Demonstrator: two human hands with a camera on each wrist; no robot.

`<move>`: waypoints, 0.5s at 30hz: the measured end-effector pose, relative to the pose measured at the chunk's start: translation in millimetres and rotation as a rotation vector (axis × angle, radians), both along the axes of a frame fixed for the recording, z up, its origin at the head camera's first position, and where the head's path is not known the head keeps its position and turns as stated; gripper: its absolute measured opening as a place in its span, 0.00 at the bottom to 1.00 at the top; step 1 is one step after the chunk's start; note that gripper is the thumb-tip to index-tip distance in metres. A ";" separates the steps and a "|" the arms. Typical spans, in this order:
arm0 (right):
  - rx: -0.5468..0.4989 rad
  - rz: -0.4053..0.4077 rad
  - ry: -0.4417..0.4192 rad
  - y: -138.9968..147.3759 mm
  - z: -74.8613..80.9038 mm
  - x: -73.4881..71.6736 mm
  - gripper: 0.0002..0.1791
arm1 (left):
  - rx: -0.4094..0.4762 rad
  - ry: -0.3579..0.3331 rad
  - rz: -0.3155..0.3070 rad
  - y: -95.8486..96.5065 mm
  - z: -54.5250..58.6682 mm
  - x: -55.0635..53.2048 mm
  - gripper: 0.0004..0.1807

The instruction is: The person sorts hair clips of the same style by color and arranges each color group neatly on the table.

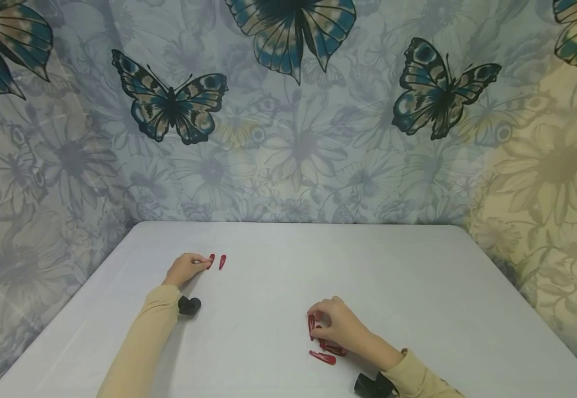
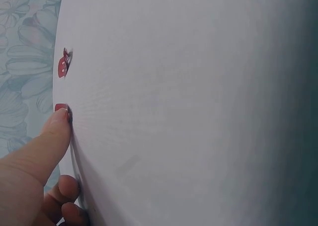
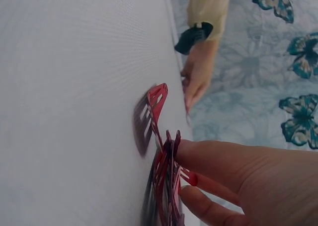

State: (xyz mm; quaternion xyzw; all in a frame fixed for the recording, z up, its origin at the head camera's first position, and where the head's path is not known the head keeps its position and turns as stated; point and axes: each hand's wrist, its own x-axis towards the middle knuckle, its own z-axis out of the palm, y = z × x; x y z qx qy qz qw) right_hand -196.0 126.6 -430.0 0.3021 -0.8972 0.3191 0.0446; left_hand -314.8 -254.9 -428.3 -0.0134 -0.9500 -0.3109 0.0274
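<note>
Left hand: my left hand [image 1: 185,270] pinches 1 red hair clip [image 1: 212,257] toward the far left of the table [image 1: 258,309]; my thumb covers much of it in the left wrist view.
Neighbour clip: 1 more clip [image 1: 223,262] lies just to the right of it, not touching.
Right hand: well apart from my left, my right hand [image 1: 340,326] has thumb and fingertips closed on another clip [image 1: 311,328] at the bunch.
Bunch: several red clips [image 1: 334,349] overlap under and beside my right fingers; I can't count them all. 1 loose clip [image 1: 323,358] lies on the near side.
Tangle risk: the open frames could hook together, so I judge that lifting 1 might drag up 2 or 3.
Slip risk: they look thin and glossy, and a fingertip hold could let 1 twist or drop.
Nudge risk: as my left thumb lets go, it could pull its clip askew or bump the neighbour.
In the way: my right hand hides part of the bunch from above. The black camera [image 1: 372,385] on my right wrist sits low near the loose clip and could sweep it aside.
Around: a 2nd black camera [image 1: 189,305] on my left wrist, beige sleeves [image 1: 141,337], and butterfly-print cloth [image 1: 303,143] behind the table.
</note>
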 end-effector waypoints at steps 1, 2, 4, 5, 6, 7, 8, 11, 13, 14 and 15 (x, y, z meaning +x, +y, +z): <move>-0.004 0.002 -0.002 0.0 -0.2 -0.1 0.16 | -0.003 0.001 0.000 -0.1 -0.3 -0.2 0.13; -0.007 0.000 -0.004 -0.1 -0.6 0.0 0.16 | -0.007 0.002 -0.001 -0.2 -0.6 -0.3 0.13; -0.018 0.002 -0.004 -0.6 -1.5 0.2 0.16 | -0.005 0.006 -0.004 -0.7 -1.5 -0.9 0.13; -0.024 0.002 -0.005 -0.9 -2.1 0.2 0.16 | -0.003 0.007 -0.005 -0.9 -2.2 -1.3 0.13; -0.030 0.000 -0.009 -1.2 -2.6 0.1 0.16 | -0.001 0.008 -0.007 -1.1 -2.5 -1.6 0.13; -0.036 -0.003 -0.015 -1.6 -3.1 -0.1 0.16 | 0.001 0.010 -0.008 -1.2 -2.8 -1.8 0.13; -0.042 -0.007 -0.021 -1.8 -3.6 -0.1 0.16 | 0.002 0.011 -0.008 -1.3 -3.0 -2.1 0.13; -0.060 -0.009 -0.033 -2.2 -4.6 -0.3 0.17 | 0.003 0.006 0.001 -0.6 -2.6 -2.5 0.14; -0.070 -0.003 -0.024 -2.0 -5.2 -0.1 0.17 | 0.000 0.003 0.008 0.1 -1.8 -2.3 0.14; -0.074 0.001 -0.013 -1.8 -5.7 -0.1 0.16 | -0.001 0.002 0.010 0.2 -1.6 -2.2 0.14; -0.080 0.005 -0.002 -1.6 -6.0 0.0 0.15 | 0.000 0.001 0.011 0.4 -1.4 -1.9 0.14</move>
